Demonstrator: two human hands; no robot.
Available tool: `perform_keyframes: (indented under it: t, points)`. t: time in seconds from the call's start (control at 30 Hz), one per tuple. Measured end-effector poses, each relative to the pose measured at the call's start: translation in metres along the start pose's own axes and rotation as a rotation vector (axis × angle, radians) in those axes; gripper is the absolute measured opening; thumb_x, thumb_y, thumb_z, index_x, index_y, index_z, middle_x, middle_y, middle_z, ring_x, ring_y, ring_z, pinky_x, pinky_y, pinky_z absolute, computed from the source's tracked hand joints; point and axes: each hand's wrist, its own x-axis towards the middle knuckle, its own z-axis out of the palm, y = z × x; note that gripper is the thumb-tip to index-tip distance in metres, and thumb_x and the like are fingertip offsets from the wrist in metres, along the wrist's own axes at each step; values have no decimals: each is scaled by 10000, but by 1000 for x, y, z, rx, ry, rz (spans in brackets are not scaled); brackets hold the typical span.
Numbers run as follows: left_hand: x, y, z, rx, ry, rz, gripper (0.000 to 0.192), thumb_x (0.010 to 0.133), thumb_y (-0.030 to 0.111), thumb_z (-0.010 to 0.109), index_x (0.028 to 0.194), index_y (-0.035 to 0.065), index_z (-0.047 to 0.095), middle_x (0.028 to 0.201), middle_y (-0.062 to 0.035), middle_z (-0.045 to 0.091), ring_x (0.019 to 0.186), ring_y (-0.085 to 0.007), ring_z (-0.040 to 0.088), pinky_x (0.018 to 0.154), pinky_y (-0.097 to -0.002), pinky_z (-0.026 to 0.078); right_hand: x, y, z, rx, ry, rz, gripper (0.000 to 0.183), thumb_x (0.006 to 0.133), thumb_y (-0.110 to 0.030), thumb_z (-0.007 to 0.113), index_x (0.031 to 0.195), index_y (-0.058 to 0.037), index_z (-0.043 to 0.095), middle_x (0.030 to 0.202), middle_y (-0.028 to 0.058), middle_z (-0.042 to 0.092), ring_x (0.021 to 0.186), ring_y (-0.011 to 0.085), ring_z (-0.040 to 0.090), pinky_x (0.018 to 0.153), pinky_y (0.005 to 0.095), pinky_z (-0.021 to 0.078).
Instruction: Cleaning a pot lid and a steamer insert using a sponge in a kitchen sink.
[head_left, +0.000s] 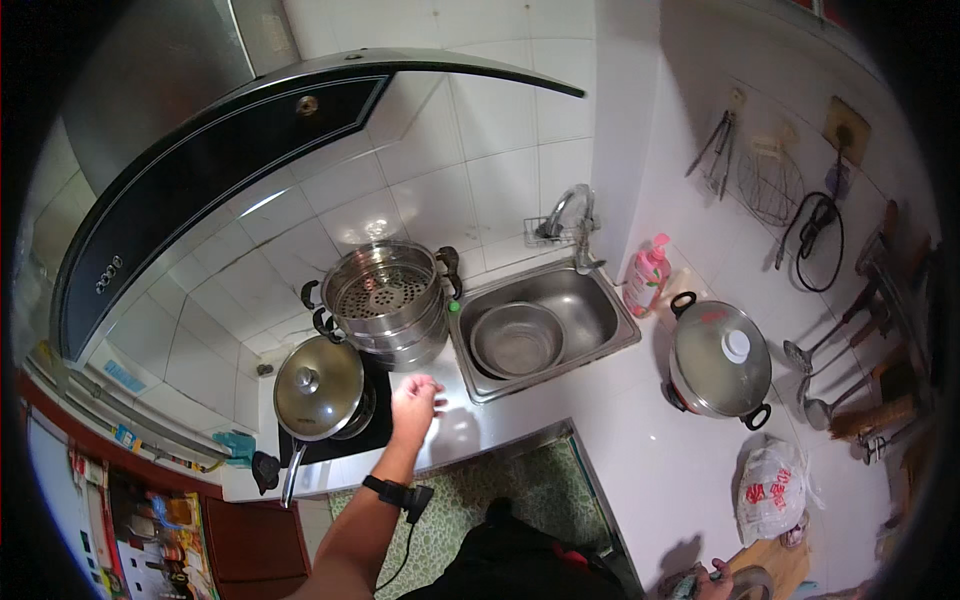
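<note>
My left hand (418, 399) is over the white counter edge, between the cooktop and the sink. Its fingers are loosely curled and a little apart, with nothing clearly held. To its left, a lidded pan (319, 386) sits on the black cooktop (379, 420). Behind the hand stands a stacked steel steamer (390, 319) with a perforated tray inside. A round metal basin (518, 340) sits in the steel sink (592, 307). At the bottom edge my right hand (712, 580) is partly cut off, beside a wooden board (787, 559) and a round metal object (752, 583); its grip is unclear.
A pink pump bottle (646, 279) and a lidded pot (720, 360) stand right of the sink. A white plastic bag (772, 491) lies near the board. Ladles (821, 411) and a black cable (817, 240) hang on the right wall. The range hood (225, 172) overhangs the cooktop.
</note>
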Motion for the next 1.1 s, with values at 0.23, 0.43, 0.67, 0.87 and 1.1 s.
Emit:
perform_keyframes:
  t: [0.23, 0.43, 0.67, 0.87, 1.1]
  points:
    - [54, 97, -42, 786, 256, 643, 306, 778, 143, 722, 1066, 55, 672, 987, -113, 682, 967, -282, 643, 888, -406, 514, 8, -79, 53, 457, -146, 132, 372, 756, -28, 744, 1110, 44, 658, 778, 94, 623, 694, 177, 574, 649, 343, 492]
    - [93, 143, -65, 1350, -91, 716, 467, 744, 231, 777, 1158, 52, 656, 1177, -150, 632, 1178, -351, 539, 1028, -447, 424, 9, -157, 92, 424, -175, -33, 312, 765, -14, 732, 1068, 27, 670, 716, 40, 556, 626, 125, 520, 580, 293, 457]
    - [145, 137, -65, 1601, -372, 426, 325, 822, 273, 758, 1079, 78, 723, 968, -166, 730, 992, -354, 692, 864, -455, 540, 3, -206, 127, 427, -156, -103, 315, 748, -12, 751, 1055, 8, 681, 697, 46, 579, 619, 149, 513, 598, 325, 468]
    - [157, 140, -74, 1660, -423, 585, 264, 837, 272, 719, 1037, 105, 758, 907, -164, 727, 915, -348, 698, 805, -465, 544, -8, -221, 149, 481, -156, -83, 309, 751, -1, 732, 1054, 22, 676, 708, 13, 553, 634, 120, 488, 595, 294, 449]
    - [147, 161, -84, 1637, -367, 666, 272, 805, 236, 729, 1046, 119, 770, 832, -145, 728, 856, -351, 702, 765, -459, 545, -11, -244, 161, 502, -176, -129, 305, 741, -26, 740, 1040, 10, 688, 691, 18, 557, 618, 123, 481, 594, 301, 448]
